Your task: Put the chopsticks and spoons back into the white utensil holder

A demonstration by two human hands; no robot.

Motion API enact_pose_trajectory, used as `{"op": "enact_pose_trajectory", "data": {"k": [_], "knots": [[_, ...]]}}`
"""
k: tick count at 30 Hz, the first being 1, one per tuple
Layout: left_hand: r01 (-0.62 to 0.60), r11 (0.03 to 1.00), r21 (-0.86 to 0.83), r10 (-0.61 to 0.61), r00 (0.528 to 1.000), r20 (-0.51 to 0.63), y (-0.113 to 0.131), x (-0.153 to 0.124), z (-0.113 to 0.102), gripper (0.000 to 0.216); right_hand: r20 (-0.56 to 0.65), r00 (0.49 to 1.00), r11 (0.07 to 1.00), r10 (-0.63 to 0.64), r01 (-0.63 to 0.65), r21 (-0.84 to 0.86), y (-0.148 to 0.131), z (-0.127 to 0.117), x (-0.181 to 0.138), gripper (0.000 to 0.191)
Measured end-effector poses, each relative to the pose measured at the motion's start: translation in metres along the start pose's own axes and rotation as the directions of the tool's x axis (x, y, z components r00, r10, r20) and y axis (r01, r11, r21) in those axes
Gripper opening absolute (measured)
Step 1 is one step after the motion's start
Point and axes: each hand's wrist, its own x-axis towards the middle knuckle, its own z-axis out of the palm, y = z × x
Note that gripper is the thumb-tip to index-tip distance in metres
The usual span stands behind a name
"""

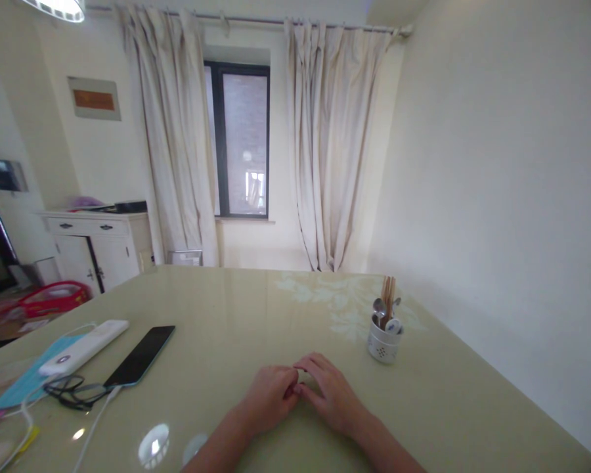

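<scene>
Both hands rest near the front middle of the glossy pale green table, with their fingertips meeting. My left hand is closed, its fingers curled inward; no object shows in it. Beside it, my right hand lies with thumb and fingers apart and loosely bent, the tips touching the left hand's fingers. Nothing is visible in the gap between thumb and forefinger. Nearest to the right hand, farther back, stands a white perforated utensil holder with wooden chopsticks and metal spoons.
Left on the table lie a black-screened phone with a white cable, eyeglasses, a white power bank-like device and a blue face mask. A wall borders the right side. Behind are curtains and a white cabinet.
</scene>
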Motion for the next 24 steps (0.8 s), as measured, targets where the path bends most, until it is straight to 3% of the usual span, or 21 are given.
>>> {"op": "enact_pose_trajectory", "data": {"k": [5, 11, 24], "knots": [[-0.135, 0.99, 0.032, 0.134, 0.991, 0.017, 0.0039, -0.0038, -0.0069, 0.029, 0.002, 1.0, 1.0, -0.009, 0.009, 0.001, 0.0065, -0.0066, -0.0029, 0.024], [-0.15, 0.988, -0.034, 0.15, 0.989, -0.022, 0.0055, -0.005, -0.0087, 0.057, 0.012, 1.0, 1.0, 0.004, -0.004, -0.011, 0.0044, -0.0056, -0.0018, 0.02], [-0.139, 0.988, -0.06, 0.138, 0.99, -0.028, 0.0067, -0.0036, -0.0058, 0.054, 0.003, 1.0, 0.999, 0.023, -0.022, -0.044, 0.008, -0.0084, -0.0023, 0.018]]}}
